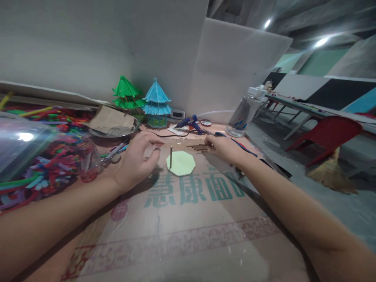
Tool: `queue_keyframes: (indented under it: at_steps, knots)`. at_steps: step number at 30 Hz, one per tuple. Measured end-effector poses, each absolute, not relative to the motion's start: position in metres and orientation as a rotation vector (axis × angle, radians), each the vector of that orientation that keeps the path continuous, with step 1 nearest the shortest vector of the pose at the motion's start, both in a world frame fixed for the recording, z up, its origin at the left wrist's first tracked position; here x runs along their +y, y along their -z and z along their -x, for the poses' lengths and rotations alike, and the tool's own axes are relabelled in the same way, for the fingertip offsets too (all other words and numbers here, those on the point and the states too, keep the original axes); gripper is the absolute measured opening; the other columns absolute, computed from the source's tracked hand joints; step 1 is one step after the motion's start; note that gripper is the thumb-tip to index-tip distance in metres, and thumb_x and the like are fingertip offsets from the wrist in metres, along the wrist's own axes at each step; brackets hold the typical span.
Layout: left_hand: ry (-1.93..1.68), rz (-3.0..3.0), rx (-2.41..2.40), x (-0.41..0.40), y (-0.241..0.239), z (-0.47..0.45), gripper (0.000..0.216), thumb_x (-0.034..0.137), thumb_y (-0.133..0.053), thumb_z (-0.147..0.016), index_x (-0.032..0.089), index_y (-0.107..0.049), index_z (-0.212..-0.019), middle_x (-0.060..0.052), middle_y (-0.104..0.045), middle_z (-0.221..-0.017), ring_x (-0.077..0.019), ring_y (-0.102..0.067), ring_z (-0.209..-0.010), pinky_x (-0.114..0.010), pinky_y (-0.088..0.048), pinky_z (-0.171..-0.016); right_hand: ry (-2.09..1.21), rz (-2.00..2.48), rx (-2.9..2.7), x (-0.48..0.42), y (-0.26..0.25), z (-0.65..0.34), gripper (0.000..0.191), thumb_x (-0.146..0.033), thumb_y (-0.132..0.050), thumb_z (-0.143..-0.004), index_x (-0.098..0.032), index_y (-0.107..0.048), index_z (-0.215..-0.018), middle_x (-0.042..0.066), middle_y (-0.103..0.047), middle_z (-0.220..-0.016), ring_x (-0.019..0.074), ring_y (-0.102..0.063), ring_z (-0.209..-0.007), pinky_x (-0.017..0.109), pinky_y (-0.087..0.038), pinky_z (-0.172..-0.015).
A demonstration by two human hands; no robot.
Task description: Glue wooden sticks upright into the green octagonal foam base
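Note:
A pale green octagonal piece (182, 163) lies flat on the printed cardboard (188, 219), and one thin brown stick (171, 157) stands upright near its left edge. My left hand (140, 156) hovers just left of the octagon, thumb and fingers apart, holding nothing. Beyond the octagon to the right, my right hand (219, 148) has its fingers at a small bundle of brown sticks (197, 147) lying on the cardboard. Its fingertips are bent down over the stick ends, and whether one is pinched between them is hidden.
Behind stand a green model pavilion (127, 94), a blue one (156, 103) and a blue glue gun (190, 124). A large clear bottle (245, 111) is at back right, near blue-handled scissors (235, 141). Colourful pipe cleaners (70, 156) and a metal dish (114, 131) fill the left.

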State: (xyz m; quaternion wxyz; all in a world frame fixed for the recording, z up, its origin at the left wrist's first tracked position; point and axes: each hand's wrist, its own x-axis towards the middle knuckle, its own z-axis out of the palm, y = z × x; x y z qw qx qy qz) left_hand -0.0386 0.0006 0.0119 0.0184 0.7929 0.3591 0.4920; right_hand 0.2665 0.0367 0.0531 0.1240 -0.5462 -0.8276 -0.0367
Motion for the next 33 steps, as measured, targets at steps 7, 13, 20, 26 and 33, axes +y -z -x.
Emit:
queue_keyframes:
  at_steps: [7, 13, 20, 26, 33]
  knots:
    - [-1.186, -2.594, 0.532, -0.062, -0.030, 0.020, 0.019, 0.013, -0.056, -0.092, 0.024, -0.056, -0.108, -0.002, -0.067, -0.096, -0.0161, -0.064, -0.086, -0.029, -0.053, -0.077, -0.948, 0.790, -1.935, -0.044, -0.089, -0.208, 0.008, -0.023, -0.052, -0.092, -0.025, -0.044, -0.092, -0.001, -0.063, -0.078, 0.0117, -0.055, -0.059, 0.026, -0.045, -0.057]
    - [-0.913, -2.395, 0.878, -0.051, -0.011, 0.014, 0.021, 0.036, -0.061, -0.094, 0.019, -0.060, -0.082, 0.001, -0.065, -0.073, -0.0140, -0.059, -0.064, -0.024, -0.042, -0.057, -1.061, 0.677, -1.846, -0.076, -0.043, -0.175, 0.009, -0.021, -0.055, -0.091, -0.024, -0.049, -0.097, 0.000, -0.056, -0.085, 0.0135, -0.056, -0.072, 0.028, -0.049, -0.065]
    - [-0.842, -2.429, 0.766, -0.041, -0.004, 0.013, 0.028, 0.032, -0.048, -0.102, 0.019, -0.062, -0.080, -0.001, -0.069, -0.075, -0.0148, -0.062, -0.068, -0.024, -0.043, -0.063, -0.790, 0.761, -1.944, -0.052, -0.011, -0.182, 0.012, -0.030, -0.055, -0.094, -0.023, -0.047, -0.089, -0.002, -0.052, -0.078, 0.0135, -0.048, -0.068, 0.027, -0.043, -0.062]
    - [-0.874, -2.483, 0.723, -0.042, -0.004, 0.013, 0.027, 0.030, -0.044, -0.103, 0.019, -0.060, -0.084, -0.002, -0.068, -0.078, -0.0163, -0.062, -0.071, -0.026, -0.045, -0.065, -0.731, 0.762, -2.024, -0.052, -0.014, -0.184, 0.009, -0.031, -0.051, -0.097, -0.023, -0.048, -0.093, 0.000, -0.054, -0.082, 0.0154, -0.051, -0.073, 0.030, -0.045, -0.068]
    - [-0.772, -2.450, 0.779, -0.038, -0.007, 0.014, 0.032, 0.035, -0.039, -0.104, 0.019, -0.060, -0.085, -0.002, -0.067, -0.077, -0.0173, -0.062, -0.070, -0.027, -0.044, -0.065, -0.720, 0.846, -2.116, -0.049, -0.032, -0.189, 0.013, -0.033, -0.050, -0.099, -0.021, -0.051, -0.106, 0.002, -0.060, -0.089, 0.0159, -0.056, -0.077, 0.030, -0.048, -0.071]
